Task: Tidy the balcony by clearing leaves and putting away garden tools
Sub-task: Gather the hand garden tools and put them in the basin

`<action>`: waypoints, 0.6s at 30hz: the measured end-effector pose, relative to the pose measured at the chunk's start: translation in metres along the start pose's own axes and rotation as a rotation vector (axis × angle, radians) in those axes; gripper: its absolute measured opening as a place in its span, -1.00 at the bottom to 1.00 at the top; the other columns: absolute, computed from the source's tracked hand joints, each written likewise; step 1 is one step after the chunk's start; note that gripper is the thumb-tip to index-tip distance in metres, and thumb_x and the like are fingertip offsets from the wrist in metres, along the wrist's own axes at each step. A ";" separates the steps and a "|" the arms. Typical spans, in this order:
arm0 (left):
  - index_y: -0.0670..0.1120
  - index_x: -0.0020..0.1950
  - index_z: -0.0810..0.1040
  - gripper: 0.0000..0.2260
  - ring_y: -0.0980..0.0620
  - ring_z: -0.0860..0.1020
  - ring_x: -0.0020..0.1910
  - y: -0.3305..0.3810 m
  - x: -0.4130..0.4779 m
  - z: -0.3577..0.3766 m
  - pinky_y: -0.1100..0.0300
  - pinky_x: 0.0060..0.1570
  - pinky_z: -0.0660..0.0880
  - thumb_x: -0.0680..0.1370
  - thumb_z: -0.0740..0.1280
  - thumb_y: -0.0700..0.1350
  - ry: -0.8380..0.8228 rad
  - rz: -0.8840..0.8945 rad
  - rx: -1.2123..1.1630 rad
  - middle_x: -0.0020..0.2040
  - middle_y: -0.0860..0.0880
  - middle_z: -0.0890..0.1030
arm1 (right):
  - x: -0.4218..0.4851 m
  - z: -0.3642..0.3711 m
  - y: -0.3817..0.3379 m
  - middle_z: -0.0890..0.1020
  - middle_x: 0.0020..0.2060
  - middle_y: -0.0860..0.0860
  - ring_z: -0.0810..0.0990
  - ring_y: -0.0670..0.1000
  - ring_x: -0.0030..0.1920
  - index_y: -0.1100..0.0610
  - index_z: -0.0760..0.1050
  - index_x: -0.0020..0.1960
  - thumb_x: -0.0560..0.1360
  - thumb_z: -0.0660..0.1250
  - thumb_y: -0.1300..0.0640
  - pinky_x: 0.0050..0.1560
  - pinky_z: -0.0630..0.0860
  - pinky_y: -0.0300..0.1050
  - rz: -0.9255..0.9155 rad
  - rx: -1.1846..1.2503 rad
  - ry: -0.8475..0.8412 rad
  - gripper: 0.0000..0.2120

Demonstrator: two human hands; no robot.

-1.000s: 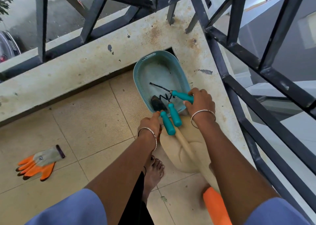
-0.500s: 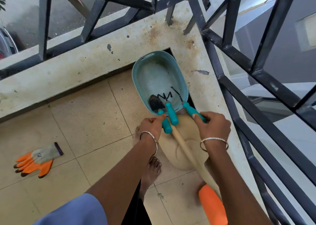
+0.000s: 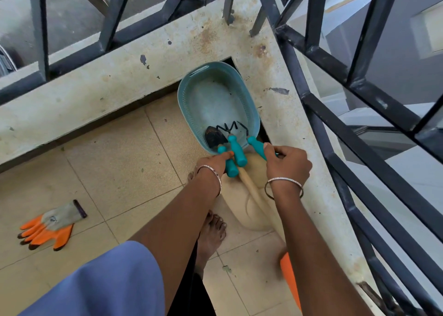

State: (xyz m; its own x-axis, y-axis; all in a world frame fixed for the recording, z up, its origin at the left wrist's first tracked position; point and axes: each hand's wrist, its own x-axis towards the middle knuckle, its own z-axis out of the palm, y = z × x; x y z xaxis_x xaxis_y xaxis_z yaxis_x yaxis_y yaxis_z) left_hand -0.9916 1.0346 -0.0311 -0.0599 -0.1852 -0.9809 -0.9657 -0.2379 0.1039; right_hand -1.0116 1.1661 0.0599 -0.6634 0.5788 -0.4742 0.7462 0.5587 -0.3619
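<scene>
Standing in the corner of the tiled floor (image 3: 115, 162), where two runs of the ledge (image 3: 96, 95) meet, a teal plastic basket (image 3: 213, 97) is recorded: oval, smooth-bottomed, with finely ribbed walls and a slot handle in the far rim. Three hand tools are lodged at its near end, heads inside and teal handles projecting over the near rim. A trowel (image 3: 212, 137) with a dark, soiled blade is noted at the left; its handle is held by the left hand (image 3: 212, 165), the thumb laid on top and the fingers below hidden from view. A hand rake (image 3: 236, 147) with bent black prongs is seen in the middle, its handle crossing the trowel's; whether either hand touches it cannot be told. A third tool (image 3: 255, 145), its thin black head near the basket's right wall, is gripped by the right hand (image 3: 287, 164), the fingers closed round the handle. A thin metal bangle is worn on each wrist. Beneath the hands a pale wooden shaft (image 3: 251, 191) is laid over a rounded beige pan (image 3: 254, 217). One glove (image 3: 48, 227), grey knit with orange coated fingers, is found flat on the tiles well to the left. The ledge is pale concrete, rust-stained and pitted, with a dark painted metal railing (image 3: 311, 52) fixed above it
</scene>
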 end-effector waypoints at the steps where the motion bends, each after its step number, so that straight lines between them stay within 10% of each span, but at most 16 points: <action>1: -0.16 -0.02 0.61 -0.44 -0.11 0.61 -0.10 0.003 -0.005 -0.002 0.00 -0.02 0.57 0.13 0.60 0.12 0.023 -0.001 -0.026 -0.08 -0.09 0.65 | -0.001 0.000 0.000 0.70 -0.26 0.06 0.57 0.02 -0.24 0.10 0.70 -0.04 0.49 0.38 -0.07 -0.19 0.40 -0.20 0.000 0.006 0.006 -0.74; 6: -0.16 -0.15 0.55 -0.76 -0.14 0.62 -0.16 0.014 -0.022 -0.009 -0.09 -0.05 0.63 0.39 0.56 -0.10 0.041 0.095 -0.035 -0.12 -0.19 0.63 | -0.007 0.011 -0.006 0.70 -0.25 0.05 0.61 0.04 -0.20 0.10 0.71 -0.04 0.49 0.38 -0.08 -0.22 0.36 -0.22 0.049 -0.006 -0.015 -0.73; 18: -0.09 0.07 0.53 -0.80 -0.02 0.64 -0.25 0.041 -0.017 -0.042 0.07 -0.22 0.64 0.49 0.47 -0.16 0.054 0.213 0.121 -0.13 -0.10 0.59 | -0.009 0.051 -0.037 0.60 0.20 0.10 0.57 0.11 0.18 0.13 0.51 0.31 0.42 0.49 -0.04 0.01 0.46 -0.12 0.074 -0.141 -0.449 -0.49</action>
State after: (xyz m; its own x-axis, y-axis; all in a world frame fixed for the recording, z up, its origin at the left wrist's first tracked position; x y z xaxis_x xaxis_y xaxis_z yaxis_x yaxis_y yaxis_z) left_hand -1.0193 0.9881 -0.0036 -0.2545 -0.2706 -0.9284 -0.9563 -0.0725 0.2833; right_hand -1.0303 1.1097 0.0369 -0.4955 0.3236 -0.8060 0.7553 0.6188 -0.2159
